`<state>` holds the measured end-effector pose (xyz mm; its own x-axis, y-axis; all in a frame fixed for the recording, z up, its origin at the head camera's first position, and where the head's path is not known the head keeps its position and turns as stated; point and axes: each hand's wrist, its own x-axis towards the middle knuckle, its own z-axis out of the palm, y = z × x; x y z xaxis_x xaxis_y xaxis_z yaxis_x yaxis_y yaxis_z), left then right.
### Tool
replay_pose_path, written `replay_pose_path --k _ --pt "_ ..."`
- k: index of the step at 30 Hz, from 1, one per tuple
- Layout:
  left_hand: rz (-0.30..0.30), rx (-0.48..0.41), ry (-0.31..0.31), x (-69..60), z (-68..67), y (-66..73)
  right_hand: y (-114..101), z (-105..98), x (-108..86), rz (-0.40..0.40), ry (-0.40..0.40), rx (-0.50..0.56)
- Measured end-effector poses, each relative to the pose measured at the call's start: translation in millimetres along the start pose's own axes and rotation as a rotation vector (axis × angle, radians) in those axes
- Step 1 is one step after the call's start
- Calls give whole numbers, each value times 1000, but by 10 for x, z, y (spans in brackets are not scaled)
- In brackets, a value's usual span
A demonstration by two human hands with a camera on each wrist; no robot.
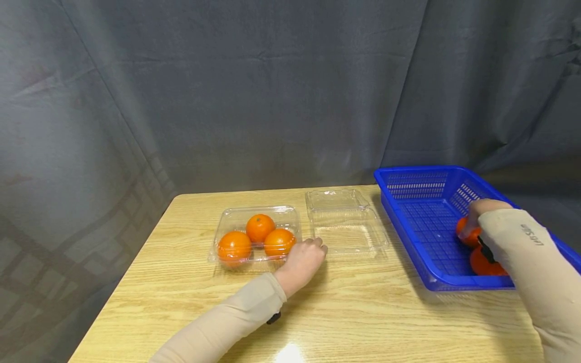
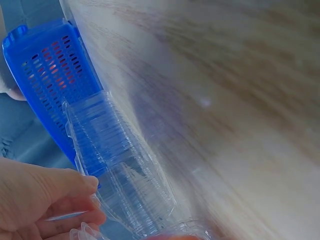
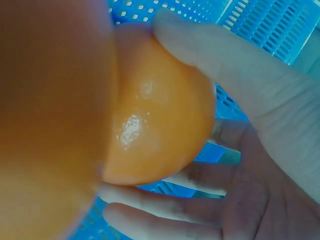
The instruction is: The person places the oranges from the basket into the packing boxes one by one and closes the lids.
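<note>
Head view, frame right: your right hand (image 1: 490,207) holds an orange (image 1: 466,234) in the blue basket (image 1: 422,222); cup it gently, clear of the neighbouring orange (image 1: 484,266). Lower centre, your left hand (image 1: 303,263) is beside the clear box (image 1: 233,218); whether it pinches, I cannot tell.

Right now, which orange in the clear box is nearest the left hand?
The rightmost orange of the three, close beside the left hand; the other two sit farther left.
</note>
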<state>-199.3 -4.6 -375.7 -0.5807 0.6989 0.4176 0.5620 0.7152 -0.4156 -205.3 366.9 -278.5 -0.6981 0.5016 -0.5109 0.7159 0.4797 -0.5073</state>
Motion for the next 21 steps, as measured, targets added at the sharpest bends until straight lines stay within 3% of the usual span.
replay_pose_path --k 6,8,13,19,21 --pt "2 -3 3 -4 -11 -5 1 -10 4 15 1 15" --pt "3 -3 2 -6 -5 -4 -16 -26 47 -8 3 -36" --pt "2 7 18 -8 10 0 -39 -107 314 -105 -3 -291" --pt "2 12 22 -9 12 3 -18 -196 580 -178 -38 -443" --pt "2 12 20 -10 11 3 -22 -201 602 -175 -29 -426"
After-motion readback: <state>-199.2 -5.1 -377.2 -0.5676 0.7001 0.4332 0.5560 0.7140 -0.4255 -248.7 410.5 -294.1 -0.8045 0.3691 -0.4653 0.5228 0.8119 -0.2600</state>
